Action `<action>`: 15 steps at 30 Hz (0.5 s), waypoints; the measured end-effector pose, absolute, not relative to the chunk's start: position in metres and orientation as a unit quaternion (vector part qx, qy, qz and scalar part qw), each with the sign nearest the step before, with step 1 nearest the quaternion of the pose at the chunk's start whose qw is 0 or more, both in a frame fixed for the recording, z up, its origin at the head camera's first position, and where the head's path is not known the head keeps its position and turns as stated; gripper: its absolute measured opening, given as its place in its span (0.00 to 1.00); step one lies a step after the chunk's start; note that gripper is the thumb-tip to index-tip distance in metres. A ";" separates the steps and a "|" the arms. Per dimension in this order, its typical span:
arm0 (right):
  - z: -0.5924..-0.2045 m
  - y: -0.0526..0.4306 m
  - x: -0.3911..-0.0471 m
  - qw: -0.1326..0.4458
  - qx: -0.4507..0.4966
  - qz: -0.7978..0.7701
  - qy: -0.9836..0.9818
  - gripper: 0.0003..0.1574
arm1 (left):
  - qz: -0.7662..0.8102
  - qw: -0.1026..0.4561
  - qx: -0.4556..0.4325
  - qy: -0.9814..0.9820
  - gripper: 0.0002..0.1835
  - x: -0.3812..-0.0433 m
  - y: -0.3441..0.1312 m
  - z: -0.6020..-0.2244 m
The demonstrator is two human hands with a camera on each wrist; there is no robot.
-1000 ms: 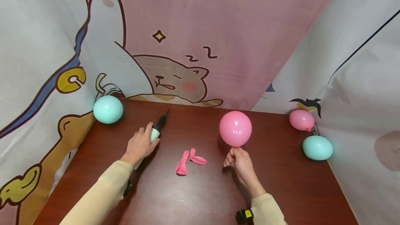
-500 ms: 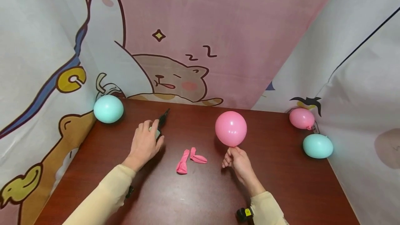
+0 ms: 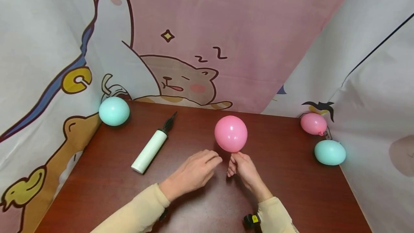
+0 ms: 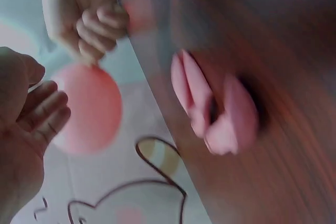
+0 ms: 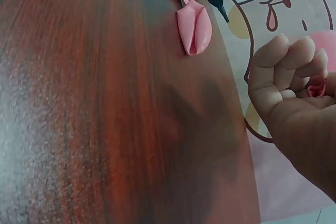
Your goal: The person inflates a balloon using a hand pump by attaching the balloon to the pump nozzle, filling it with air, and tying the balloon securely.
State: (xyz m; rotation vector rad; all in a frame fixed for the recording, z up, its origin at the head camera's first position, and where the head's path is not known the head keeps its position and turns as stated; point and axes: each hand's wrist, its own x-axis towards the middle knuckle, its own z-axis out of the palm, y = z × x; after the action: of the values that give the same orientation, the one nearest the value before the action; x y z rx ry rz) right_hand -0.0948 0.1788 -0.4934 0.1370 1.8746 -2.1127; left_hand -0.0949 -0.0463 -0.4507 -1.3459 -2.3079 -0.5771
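My right hand pinches the neck of an inflated pink balloon, which stands above the fingers. In the right wrist view the balloon's red-pink rolled neck end shows inside the curled fingers. My left hand is to the left of the right hand, over the table, with relaxed fingers and nothing held. A flat pink balloon and a second flat balloon lie on the table in the left wrist view. The left hand hides both in the head view.
A white hand pump with a black nozzle lies on the wooden table. One teal balloon sits at the back left. At the right edge are a small pink balloon and another teal balloon. Printed cloth surrounds the table.
My left hand has let go of the hand pump, left it on the table and moved right toward the right hand. The right hand and its pink balloon have shifted slightly left.
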 end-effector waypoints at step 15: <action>-0.474 0.175 -0.089 0.232 -0.108 -0.697 0.671 0.24 | -0.259 0.215 -0.518 -0.786 0.29 -0.103 -0.016 -0.454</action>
State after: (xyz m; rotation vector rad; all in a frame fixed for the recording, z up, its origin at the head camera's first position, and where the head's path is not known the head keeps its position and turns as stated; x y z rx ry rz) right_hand -0.0890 0.1748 -0.4745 -0.2965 1.8431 -1.9147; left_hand -0.1028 -0.0162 -0.4543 -1.4374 -2.1802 -0.7185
